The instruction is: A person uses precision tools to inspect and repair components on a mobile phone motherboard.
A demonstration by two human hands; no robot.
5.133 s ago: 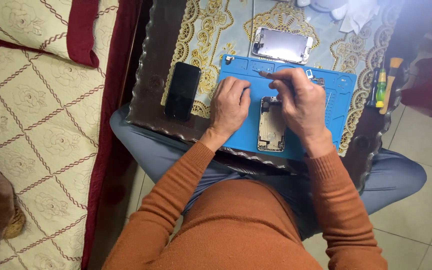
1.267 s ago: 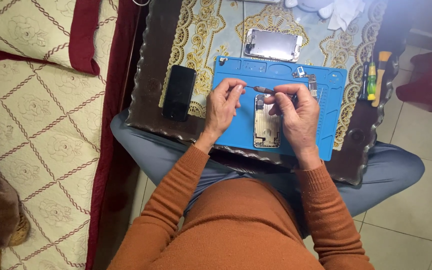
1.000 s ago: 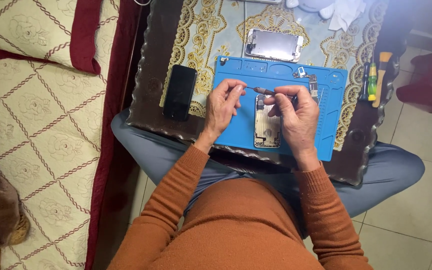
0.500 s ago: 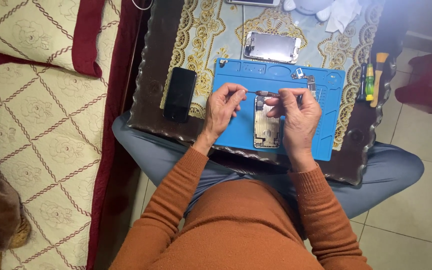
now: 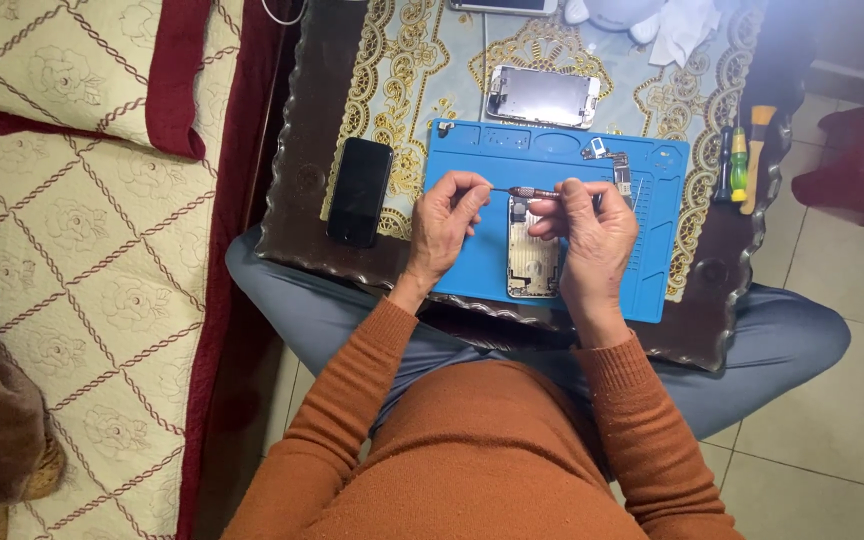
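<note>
- Dark wooden table [image 5: 302,180] carries our blue work mat [image 5: 472,270].
- Opened phone body [image 5: 533,258] lies lengthwise between our hands.
- Right hand [image 5: 592,235] grips small screwdriver [image 5: 532,192], shaft crosswise; left hand [image 5: 444,222] pinches its tip.

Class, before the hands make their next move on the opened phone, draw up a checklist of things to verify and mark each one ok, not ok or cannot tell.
1. Opened phone lies on the blue mat: ok.
2. Right hand grips the screwdriver: ok.
3. Left hand pinches its tip: ok.
4. Bit seated: cannot tell.
5. Loose parts on the mat, apart from the hands: ok.
6. Detached screen off the mat, out of the way: ok.
</note>
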